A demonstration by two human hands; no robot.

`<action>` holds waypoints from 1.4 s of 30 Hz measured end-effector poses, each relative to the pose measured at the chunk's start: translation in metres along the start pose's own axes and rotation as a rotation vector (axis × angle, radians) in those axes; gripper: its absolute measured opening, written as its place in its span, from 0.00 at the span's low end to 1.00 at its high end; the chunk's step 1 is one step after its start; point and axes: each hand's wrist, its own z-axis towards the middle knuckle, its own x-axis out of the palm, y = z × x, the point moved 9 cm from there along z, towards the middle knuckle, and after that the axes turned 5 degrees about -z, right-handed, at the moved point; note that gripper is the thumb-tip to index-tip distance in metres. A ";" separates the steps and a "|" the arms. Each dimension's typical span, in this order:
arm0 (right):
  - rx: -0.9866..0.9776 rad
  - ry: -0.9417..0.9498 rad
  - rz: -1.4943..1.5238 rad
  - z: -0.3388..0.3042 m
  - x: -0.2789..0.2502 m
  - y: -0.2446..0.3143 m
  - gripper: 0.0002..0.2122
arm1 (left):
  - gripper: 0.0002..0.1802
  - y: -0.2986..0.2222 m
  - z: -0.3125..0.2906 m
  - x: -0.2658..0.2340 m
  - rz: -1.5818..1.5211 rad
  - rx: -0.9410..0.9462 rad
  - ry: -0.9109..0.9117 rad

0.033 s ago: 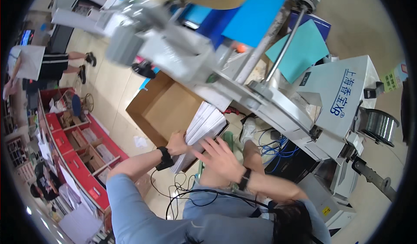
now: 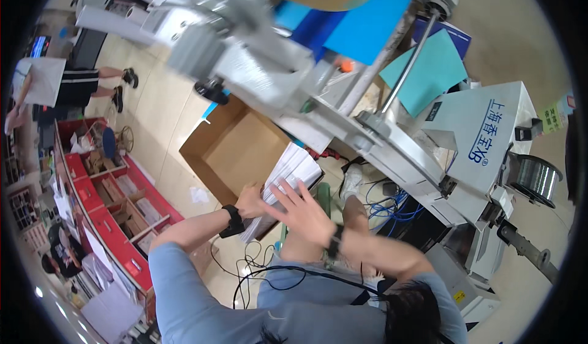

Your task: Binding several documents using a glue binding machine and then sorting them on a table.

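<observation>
A thick stack of white paper sheets (image 2: 297,167) stands at the near right end of an open brown cardboard box (image 2: 229,151), its sheets slightly fanned. My left hand (image 2: 250,202) is at the stack's left side, fingers curled against its edge; their tips are partly hidden. Over the near part of the paper, my right hand (image 2: 305,217) is spread, fingers apart and holding nothing. Whether its fingertips touch the sheets, I cannot tell. The rest of the box's inside shows bare cardboard.
A grey machine (image 2: 263,68) with blue sheets rises beyond the box. To the right are a white machine housing (image 2: 481,123), a wire spool (image 2: 533,175) and blue cables (image 2: 398,206). Red shelving (image 2: 116,234) stands left. One person (image 2: 46,83) is far left, another (image 2: 61,252) lower left.
My right hand has shifted slightly left over the paper, with its fingers pointing more upward. My left hand stays at the stack's side. The view has shifted a little.
</observation>
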 end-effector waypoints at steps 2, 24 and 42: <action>-0.152 0.116 -0.202 0.050 0.062 0.008 0.36 | 0.39 -0.001 -0.030 -0.007 0.062 0.115 -0.039; -0.212 0.761 0.181 0.061 0.109 0.116 0.28 | 0.46 0.259 -0.096 0.055 -0.817 -0.256 -0.258; -0.260 0.885 -0.015 0.147 0.020 0.249 0.30 | 0.38 0.266 -0.173 0.051 -0.826 -0.215 -0.833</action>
